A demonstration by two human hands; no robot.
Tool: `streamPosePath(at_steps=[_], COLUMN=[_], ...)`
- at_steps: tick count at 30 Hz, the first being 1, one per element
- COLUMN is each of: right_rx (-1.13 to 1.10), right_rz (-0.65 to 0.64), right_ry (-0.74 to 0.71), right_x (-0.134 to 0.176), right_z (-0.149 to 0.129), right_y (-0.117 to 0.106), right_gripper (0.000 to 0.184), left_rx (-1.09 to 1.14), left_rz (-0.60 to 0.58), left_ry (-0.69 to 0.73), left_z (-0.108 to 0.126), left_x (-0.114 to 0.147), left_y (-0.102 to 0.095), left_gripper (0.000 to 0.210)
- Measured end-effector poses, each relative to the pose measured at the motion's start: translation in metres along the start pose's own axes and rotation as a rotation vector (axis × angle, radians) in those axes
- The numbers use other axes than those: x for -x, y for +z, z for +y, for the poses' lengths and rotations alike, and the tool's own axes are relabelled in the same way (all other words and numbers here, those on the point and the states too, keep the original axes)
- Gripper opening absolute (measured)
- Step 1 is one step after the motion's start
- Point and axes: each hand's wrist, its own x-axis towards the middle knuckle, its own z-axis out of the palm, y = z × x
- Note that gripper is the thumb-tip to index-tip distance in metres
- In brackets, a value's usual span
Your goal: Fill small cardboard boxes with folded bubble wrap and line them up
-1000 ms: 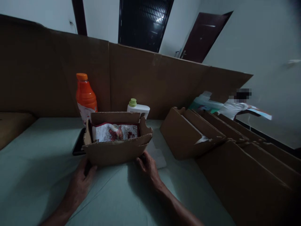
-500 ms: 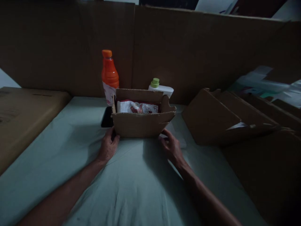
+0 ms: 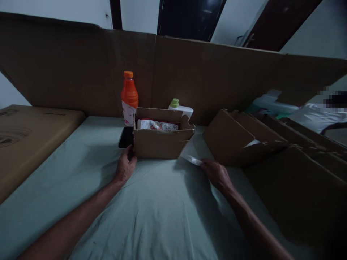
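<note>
A small open cardboard box (image 3: 159, 144) stands on the pale green cloth, with a white and red printed packet (image 3: 157, 125) inside it. At its lower left corner, my left hand (image 3: 126, 166) has thumb and fingers curled round the edge. My right hand (image 3: 217, 175), to the right of the box, pinches a clear plastic sheet or bag (image 3: 193, 160) whose far part lies beside the box. A black phone (image 3: 126, 137) rests just beyond my left hand, partly covered by the box. Behind the box stand an orange-capped bottle (image 3: 129, 97) and a white bottle with green cap (image 3: 181, 107).
A tall cardboard panel (image 3: 81, 72) closes off the back. On the left lies a large flat carton (image 3: 40, 137). Cardboard dividers or bins (image 3: 230, 141) stand on the right, with clear plastic items (image 3: 271, 104) behind them.
My right hand has moved right, away from the box's lower right corner, and now draws the clear plastic out. My left hand stays at the box's left corner. The camera has tilted up.
</note>
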Motion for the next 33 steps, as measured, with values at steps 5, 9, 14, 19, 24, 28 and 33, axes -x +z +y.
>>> streamPosePath(at_steps=[5, 9, 14, 19, 24, 28, 33], right_rx=[-0.249, -0.712, -1.113, -1.211, -0.915, -0.581, -0.601], right_rz=[-0.098, -0.337, -0.645, -0.705, -0.317, -0.023, 0.034], right_ry=[-0.025, -0.017, -0.022, -0.142, -0.226, -0.199, -0.204], right_x=[0.026, 0.043, 0.052, 0.053, 0.051, 0.051, 0.055], right_z=[-0.047, -0.09, -0.126, -0.134, -0.121, -0.101, -0.103], right_y=[-0.028, -0.04, -0.044, -0.058, -0.046, -0.027, -0.036], right_gripper=[0.04, 0.042, 0.033, 0.025, 0.02, 0.02, 0.02], left_rx=[-0.204, -0.227, -0.162, -0.082, 0.076, 0.239, 0.297], left_rz=[-0.047, -0.226, -0.413, -0.578, -0.83, -0.675, -0.499], left_ry=[0.09, 0.195, 0.143, 0.076, -0.148, -0.404, -0.537], left_z=[0.037, 0.065, 0.076, 0.095, 0.101, 0.084, 0.071], left_x=[0.043, 0.083, 0.104, 0.098, 0.099, 0.098, 0.096], left_y=[-0.027, -0.039, -0.037, -0.035, -0.03, -0.032, -0.042], left_gripper=[0.05, 0.047, 0.085, 0.073, 0.018, 0.027, 0.056])
